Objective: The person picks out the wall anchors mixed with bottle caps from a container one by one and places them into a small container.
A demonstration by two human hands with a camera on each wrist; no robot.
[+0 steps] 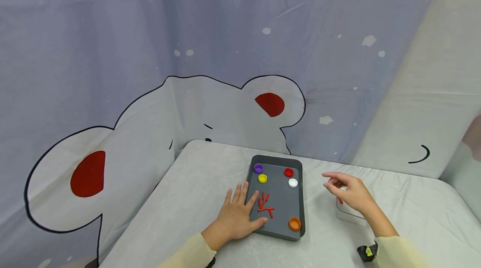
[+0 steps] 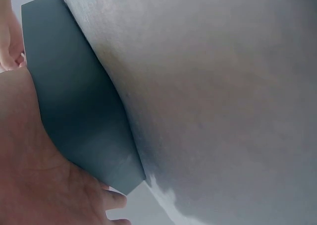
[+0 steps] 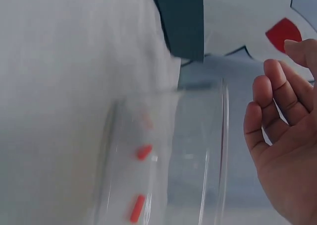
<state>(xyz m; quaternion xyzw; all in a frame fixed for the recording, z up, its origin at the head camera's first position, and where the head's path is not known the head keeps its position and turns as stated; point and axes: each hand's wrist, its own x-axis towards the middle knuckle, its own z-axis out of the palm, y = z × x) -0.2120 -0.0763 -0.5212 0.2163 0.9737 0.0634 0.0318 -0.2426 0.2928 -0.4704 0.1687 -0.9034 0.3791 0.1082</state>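
Note:
My left hand (image 1: 236, 218) lies spread over the left rim of a dark grey tray (image 1: 279, 201), its thumb reaching over the near left corner. In the left wrist view the palm is against the tray's outer wall (image 2: 79, 86). Several small red sticks (image 1: 271, 213) lie loose in the tray, close to the left fingers. Above a clear plastic box (image 1: 351, 217), right of the tray, hovers my right hand (image 1: 349, 190) with loosely bent fingers. Nothing is visible in that hand in the right wrist view. Inside the box are red sticks (image 3: 137, 208).
The tray also holds a purple cap (image 1: 258, 168), a yellow cap (image 1: 262, 178), a red cap (image 1: 288, 172), a white cap (image 1: 292, 183) and an orange cap (image 1: 294, 223). A white cloth (image 1: 210, 172) covers the table; a printed curtain (image 1: 225, 42) hangs behind it.

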